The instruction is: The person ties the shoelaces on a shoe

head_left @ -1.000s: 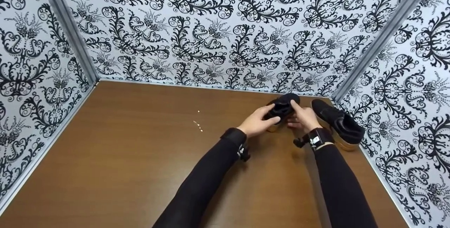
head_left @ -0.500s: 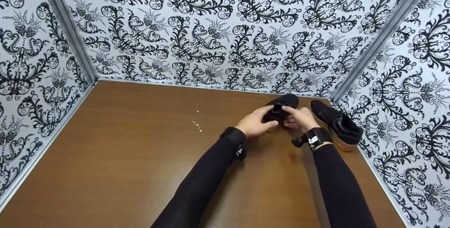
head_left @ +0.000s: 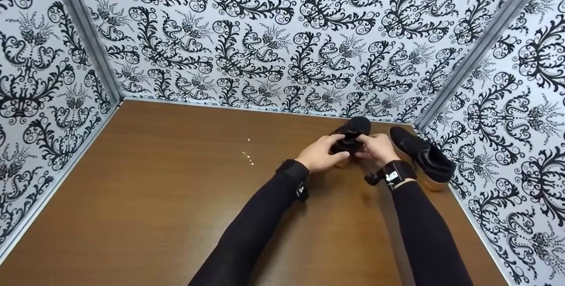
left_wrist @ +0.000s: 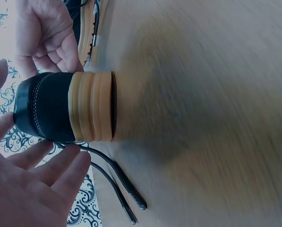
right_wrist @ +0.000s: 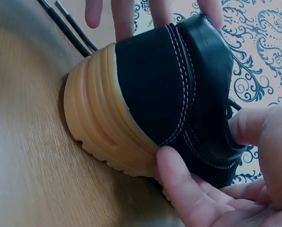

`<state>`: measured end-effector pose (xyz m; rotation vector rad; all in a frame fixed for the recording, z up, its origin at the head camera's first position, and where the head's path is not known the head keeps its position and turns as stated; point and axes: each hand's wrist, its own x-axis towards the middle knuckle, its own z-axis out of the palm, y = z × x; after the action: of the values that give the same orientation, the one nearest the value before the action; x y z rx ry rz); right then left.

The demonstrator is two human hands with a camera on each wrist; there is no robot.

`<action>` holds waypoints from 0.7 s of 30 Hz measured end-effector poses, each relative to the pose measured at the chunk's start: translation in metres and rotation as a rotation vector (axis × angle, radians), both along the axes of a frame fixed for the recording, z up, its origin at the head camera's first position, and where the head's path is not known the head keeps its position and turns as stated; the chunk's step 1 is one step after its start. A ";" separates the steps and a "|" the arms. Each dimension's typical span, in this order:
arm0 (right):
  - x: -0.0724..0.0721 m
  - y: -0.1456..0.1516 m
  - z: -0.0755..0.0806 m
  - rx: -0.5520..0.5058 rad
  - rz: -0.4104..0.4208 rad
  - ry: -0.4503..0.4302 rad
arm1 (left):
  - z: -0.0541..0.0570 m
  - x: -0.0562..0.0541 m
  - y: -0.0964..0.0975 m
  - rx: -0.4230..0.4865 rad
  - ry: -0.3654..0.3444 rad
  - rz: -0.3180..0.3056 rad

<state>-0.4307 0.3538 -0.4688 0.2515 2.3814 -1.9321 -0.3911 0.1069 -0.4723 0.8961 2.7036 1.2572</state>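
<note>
A black shoe (head_left: pixel 357 124) with a tan ridged sole stands near the back wall, its heel towards me. My left hand (head_left: pixel 318 154) is at its left side, the fingers fairly straight; in the left wrist view several fingertips (left_wrist: pixel 79 158) rest along the upper and the thumb stands off from the heel. With the thumb inside the shoe's opening and the fingers outside, my right hand (head_left: pixel 377 148) pinches the right side of the collar. Two lace ends (left_wrist: pixel 115 172) lie loose on the left of the shoe. My hands partly hide the shoe in the head view.
A matching black shoe (head_left: pixel 426 156) stands to the right, close to the right wall. The brown wooden table (head_left: pixel 176 197) is bounded by patterned walls (head_left: pixel 247 56) at the back and sides. A few small white spots (head_left: pixel 248 158) show left of centre.
The right hand has moved slightly left, its thumb shifting from further forward on the shoe to the collar. The held shoe's toe has swung a little left. The left hand has barely moved.
</note>
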 end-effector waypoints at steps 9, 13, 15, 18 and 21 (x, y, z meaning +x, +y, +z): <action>0.001 -0.008 -0.001 0.151 -0.021 0.060 | -0.001 0.005 0.003 -0.011 -0.032 0.045; 0.004 -0.016 0.000 0.177 -0.011 0.070 | -0.003 0.003 -0.002 0.003 -0.045 0.073; 0.006 -0.021 0.001 0.174 -0.009 0.069 | -0.004 0.002 -0.006 0.020 -0.056 0.079; 0.009 -0.030 0.002 0.187 0.008 0.068 | -0.007 0.000 -0.015 0.073 -0.067 0.070; 0.010 -0.040 0.003 0.195 0.034 0.072 | -0.010 -0.002 -0.023 0.134 -0.081 0.073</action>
<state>-0.4204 0.3137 -0.4662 0.1529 2.6051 -1.7233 -0.3933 0.0835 -0.4821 0.7460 2.6383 1.4701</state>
